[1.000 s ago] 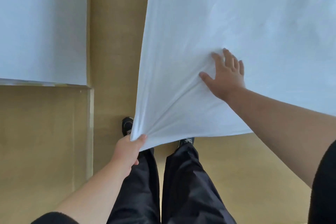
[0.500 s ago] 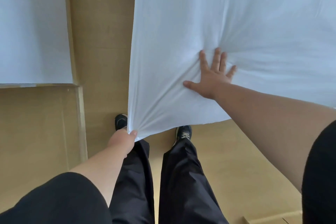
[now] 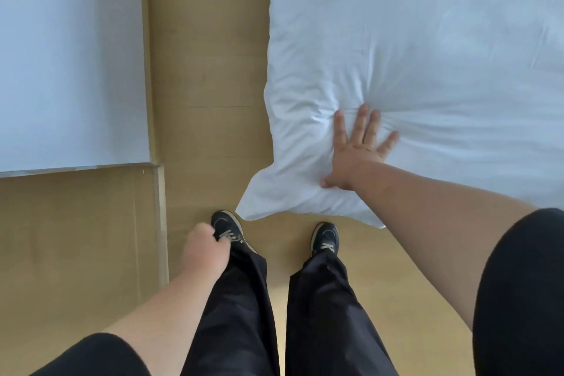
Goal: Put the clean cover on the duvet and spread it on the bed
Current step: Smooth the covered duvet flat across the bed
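Note:
The white covered duvet (image 3: 412, 49) lies spread over the bed on the right, its near-left corner (image 3: 262, 201) hanging over the wooden floor just ahead of my feet. My right hand (image 3: 357, 149) presses flat on the duvet near that corner, fingers straight and spread, with creases fanning out from it. My left hand (image 3: 204, 247) hangs by my left leg, below and left of the corner, fingers loosely curled and holding nothing.
A second white bed (image 3: 67, 55) with a wooden frame edge (image 3: 158, 217) stands on the left. A strip of wooden floor (image 3: 207, 70) runs between the two beds. My dark shoes (image 3: 325, 238) stand at the duvet's near edge.
My left hand has let go of the duvet corner and dropped beside my leg. The corner has fallen slack and crumpled. My right hand still presses on the duvet.

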{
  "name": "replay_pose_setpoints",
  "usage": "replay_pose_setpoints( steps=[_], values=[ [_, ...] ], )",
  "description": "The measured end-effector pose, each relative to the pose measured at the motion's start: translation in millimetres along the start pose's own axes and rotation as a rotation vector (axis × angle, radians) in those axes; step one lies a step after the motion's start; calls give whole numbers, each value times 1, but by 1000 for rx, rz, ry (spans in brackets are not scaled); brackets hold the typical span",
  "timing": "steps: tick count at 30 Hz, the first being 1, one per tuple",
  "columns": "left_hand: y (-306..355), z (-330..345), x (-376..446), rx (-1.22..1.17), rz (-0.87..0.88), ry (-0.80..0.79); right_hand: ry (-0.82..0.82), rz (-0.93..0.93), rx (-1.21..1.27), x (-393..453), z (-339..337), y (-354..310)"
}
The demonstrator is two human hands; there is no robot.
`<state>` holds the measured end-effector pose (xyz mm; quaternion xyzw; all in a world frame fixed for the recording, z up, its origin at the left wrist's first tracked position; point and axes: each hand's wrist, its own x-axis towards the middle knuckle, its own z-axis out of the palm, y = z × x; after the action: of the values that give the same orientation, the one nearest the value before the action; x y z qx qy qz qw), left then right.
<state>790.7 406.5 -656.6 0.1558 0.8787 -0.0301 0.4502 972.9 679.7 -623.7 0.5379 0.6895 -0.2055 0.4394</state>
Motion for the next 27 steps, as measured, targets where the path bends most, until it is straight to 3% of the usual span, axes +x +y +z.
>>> replay_pose_setpoints(
  steps=[3,6,12,20,27],
  values=[
    [54,15,-8,-55,326,58,60,2,8,15,14,0],
    [106,31,-16,-52,534,-27,114,-24,10,23,23,1],
    [122,-1,-34,-1,566,-169,51,-44,-34,11,7,3],
    [73,-153,-85,275,440,-195,-225,-214,-159,-97,-91,24],
    [35,-308,-160,325,453,-113,-67,-301,-181,-231,-163,-5]
  ],
)
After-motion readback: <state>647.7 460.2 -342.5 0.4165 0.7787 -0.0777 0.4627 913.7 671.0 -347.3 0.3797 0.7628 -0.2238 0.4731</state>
